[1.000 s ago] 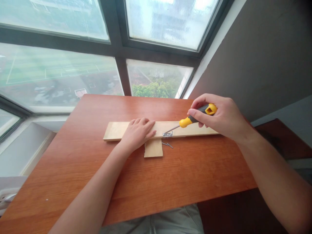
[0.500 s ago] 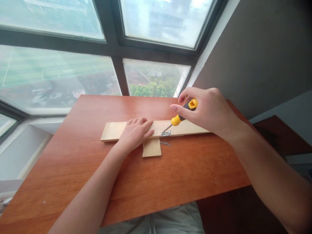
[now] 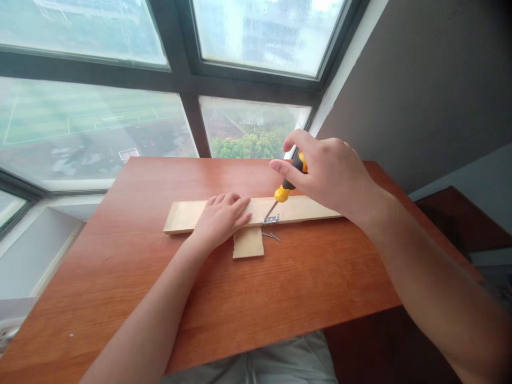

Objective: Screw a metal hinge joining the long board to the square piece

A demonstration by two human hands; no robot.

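Observation:
A long pale wooden board [image 3: 180, 216] lies across the reddish table [image 3: 280, 288], with a short wooden piece [image 3: 248, 243] butted against its near edge. My left hand [image 3: 222, 217] lies flat on the board, fingers stretched out, pressing it down. My right hand [image 3: 324, 178] is wrapped round the yellow-and-black screwdriver [image 3: 283, 193], held steeply. Its tip rests on a small metal bracket [image 3: 271, 219] on the board's near edge. Two loose screws [image 3: 272, 236] lie on the table just below the bracket.
A large window [image 3: 120, 106] stands behind the table's far edge. A grey wall [image 3: 432, 80] rises on the right. The table's near edge is above my lap. A dark wooden surface [image 3: 460, 224] lies lower at the right.
My right hand has moved left and raised the screwdriver handle, tilting the tool from nearly flat to steep. Its tip stays at the bracket. My left hand has not moved.

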